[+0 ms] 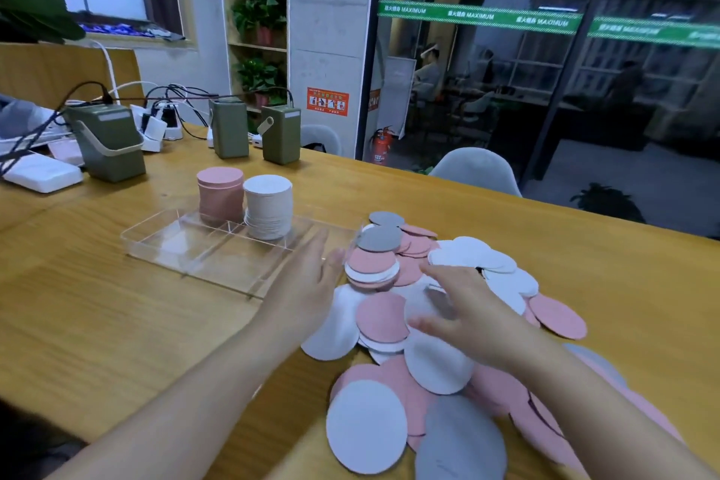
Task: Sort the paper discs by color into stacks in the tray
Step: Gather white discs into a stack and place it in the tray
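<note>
Many discs [436, 327]: loose pile on bench [117, 323], right of tray [156, 245].
Handling: thin, light, floppy; probably best pinched at an edge.
Fingers: both hands open, left [307, 284], right [463, 308] over pile.

Table [117, 323]: wood, light grain, satin sheen. Tray [163, 249]: clear glossy plastic, smooth. Loose discs [440, 323]: matt paper in pink, white, grey. 2 stacks, pink stack [220, 199] and white stack [269, 207]: same matt paper. 3 green boxes [109, 140]: smooth matt plastic.
</note>
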Tool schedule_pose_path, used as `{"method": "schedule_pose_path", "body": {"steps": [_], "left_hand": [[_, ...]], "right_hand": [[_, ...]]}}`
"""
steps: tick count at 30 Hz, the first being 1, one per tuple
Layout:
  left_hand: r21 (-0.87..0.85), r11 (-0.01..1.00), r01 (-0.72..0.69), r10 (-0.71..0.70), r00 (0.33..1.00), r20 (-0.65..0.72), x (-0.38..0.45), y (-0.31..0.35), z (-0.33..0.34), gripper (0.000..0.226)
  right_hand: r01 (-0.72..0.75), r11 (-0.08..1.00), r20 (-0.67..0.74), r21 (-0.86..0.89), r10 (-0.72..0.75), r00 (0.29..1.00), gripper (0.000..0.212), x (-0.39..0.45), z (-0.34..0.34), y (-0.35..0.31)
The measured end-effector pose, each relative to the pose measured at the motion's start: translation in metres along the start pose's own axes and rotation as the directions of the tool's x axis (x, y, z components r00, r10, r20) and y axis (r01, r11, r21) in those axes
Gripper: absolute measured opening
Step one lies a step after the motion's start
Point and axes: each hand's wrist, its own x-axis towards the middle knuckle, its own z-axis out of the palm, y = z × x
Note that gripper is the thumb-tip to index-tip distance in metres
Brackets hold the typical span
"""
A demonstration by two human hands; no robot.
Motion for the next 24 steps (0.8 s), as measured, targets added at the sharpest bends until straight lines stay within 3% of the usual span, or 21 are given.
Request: {"method": "schedule_pose_path", "body": {"steps": [2, 4, 6, 8, 11, 16, 18, 20, 24], "left_hand": [[-0.015, 1.0, -0.024, 0.025, 0.999, 0.024, -0.002, 0.008, 0.011, 0.043], [-0.077, 0.997, 0.0, 0.006, 0.997, 0.074, -0.003, 0.017, 0.022, 0.027], [-0.099, 0.994, 0.034, -0.019, 0.988, 0.156, 0.0, 0.026, 0.036, 0.02], [-0.092, 0.995, 0.048, -0.027, 0.975, 0.222, 0.0, 0.034, 0.049, 0.028], [-0.158, 0.986, 0.045, -0.002, 0.965, 0.261, -0.01, 0.043, 0.061, 0.031], [-0.164, 0.986, -0.004, 0.061, 0.938, 0.342, -0.019, 0.028, 0.069, 0.042], [-0.171, 0.985, -0.004, 0.067, 0.929, 0.365, -0.02, 0.026, 0.068, 0.049], [-0.237, 0.971, -0.036, 0.12, 0.928, 0.351, -0.022, 0.029, 0.068, 0.042], [-0.25, 0.963, -0.096, 0.172, 0.938, 0.301, -0.023, 0.032, 0.068, 0.039]], "right_hand": [[-0.066, 0.998, 0.072, -0.02, 0.067, 0.995, 0.078, -0.013, 0.001, 0.01], [-0.115, 0.992, 0.078, -0.056, 0.119, 0.99, 0.072, -0.02, 0.002, 0.015], [-0.112, 0.993, 0.04, -0.048, 0.114, 0.993, 0.064, -0.024, 0.005, 0.017], [-0.055, 0.998, -0.031, -0.022, 0.054, 0.998, 0.055, -0.027, 0.008, 0.016], [-0.023, 0.999, -0.137, 0.028, 0.027, 0.99, 0.062, -0.032, 0.012, 0.017], [0.087, 0.981, -0.328, 0.176, -0.025, 0.944, 0.045, -0.033, 0.015, 0.025], [0.099, 0.963, -0.358, 0.25, -0.003, 0.934, 0.037, -0.033, 0.017, 0.026], [0.098, 0.927, -0.384, 0.362, 0.052, 0.922, 0.034, -0.033, 0.016, 0.025], [0.107, 0.826, -0.368, 0.553, 0.127, 0.921, 0.04, -0.034, 0.01, 0.021]]}}
